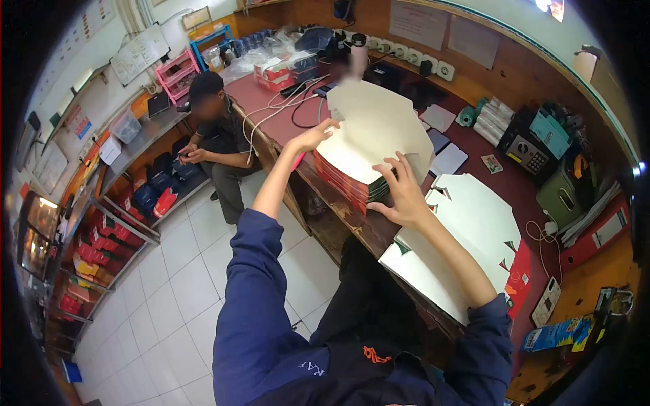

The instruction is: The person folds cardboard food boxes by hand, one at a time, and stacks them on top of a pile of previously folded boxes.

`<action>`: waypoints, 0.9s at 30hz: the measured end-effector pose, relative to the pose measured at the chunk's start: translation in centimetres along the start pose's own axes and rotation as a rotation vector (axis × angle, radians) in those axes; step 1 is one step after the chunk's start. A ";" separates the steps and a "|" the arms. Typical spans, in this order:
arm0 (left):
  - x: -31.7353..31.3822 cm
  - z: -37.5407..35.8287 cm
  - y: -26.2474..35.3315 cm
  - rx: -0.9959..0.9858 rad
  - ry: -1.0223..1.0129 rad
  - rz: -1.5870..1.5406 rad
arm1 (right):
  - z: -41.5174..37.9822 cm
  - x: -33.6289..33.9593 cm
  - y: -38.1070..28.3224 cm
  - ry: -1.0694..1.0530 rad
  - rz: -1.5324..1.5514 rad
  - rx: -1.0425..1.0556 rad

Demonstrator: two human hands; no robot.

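A thick stack of flat cardboard cartons [342, 186] lies at the table's front edge, with pale upper faces and red and dark printed edges. One pale cardboard panel [379, 115] slopes up behind its top. My left hand [313, 140] grips the stack's left rim, fingers curled over the pale board; its thumb is hard to see. At the right front corner is my right hand [405, 191], fingers spread over the top and thumb against the side. More flat pale cartons [467, 230] lie beneath my right forearm, with green-marked slots and a red edge.
A seated person [220, 135] is at the left beside the table. White cables [271, 108] run over the tabletop. A black safe [528, 152], a red binder [599, 237] and wrapped rolls [494, 120] stand at right. Shelves with red boxes [101, 237] line the left wall.
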State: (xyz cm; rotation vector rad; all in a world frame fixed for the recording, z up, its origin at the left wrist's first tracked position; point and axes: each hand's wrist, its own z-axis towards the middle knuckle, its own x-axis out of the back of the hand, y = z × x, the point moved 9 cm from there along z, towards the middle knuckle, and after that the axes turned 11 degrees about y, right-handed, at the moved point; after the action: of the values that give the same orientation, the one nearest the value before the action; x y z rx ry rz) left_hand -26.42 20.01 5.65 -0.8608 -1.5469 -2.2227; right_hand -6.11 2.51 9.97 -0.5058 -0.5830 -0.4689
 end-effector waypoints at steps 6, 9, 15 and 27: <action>1.0 -0.9 0.6 0.209 0.053 0.355 | 0.1 -1.1 -0.8 0.079 -0.119 0.124; 1.6 -0.7 0.6 0.287 0.103 0.362 | -0.5 1.0 -0.6 0.075 -0.182 0.102; 2.5 -0.8 2.9 0.003 0.311 0.405 | -11.5 3.6 -2.6 -0.708 -0.066 -0.207; -12.7 -11.1 24.3 -0.605 -0.089 0.041 | -11.9 7.0 -5.2 -0.577 0.023 -0.248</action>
State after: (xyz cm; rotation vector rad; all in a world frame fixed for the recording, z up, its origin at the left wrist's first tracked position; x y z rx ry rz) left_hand -6.50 -0.49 13.09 -1.1447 -0.8660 -2.6924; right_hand 0.95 -10.16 7.34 -0.8955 -1.0775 -0.3718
